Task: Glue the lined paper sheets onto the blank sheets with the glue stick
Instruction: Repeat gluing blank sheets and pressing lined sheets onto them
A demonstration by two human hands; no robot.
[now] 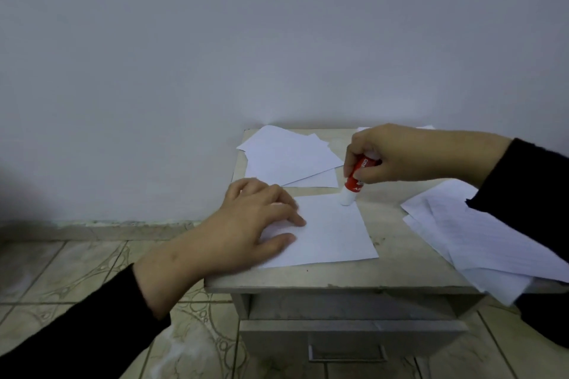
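A white sheet [329, 231] lies in the middle of the small table [338, 278]. My left hand [255, 221] rests flat on the sheet's left part, fingers spread. My right hand [397, 157] grips a red and white glue stick [354, 181], tilted, with its white tip touching the sheet's far right corner. A pile of blank sheets [286, 160] lies at the table's back left. Lined sheets [468, 237] lie in a loose pile at the right, hanging over the table's front right edge.
The table stands against a plain wall and has a drawer [348, 338] with a handle below its top. Patterned floor tiles [77, 274] lie to the left. My black sleeves cover both forearms; the right sleeve hides part of the lined pile.
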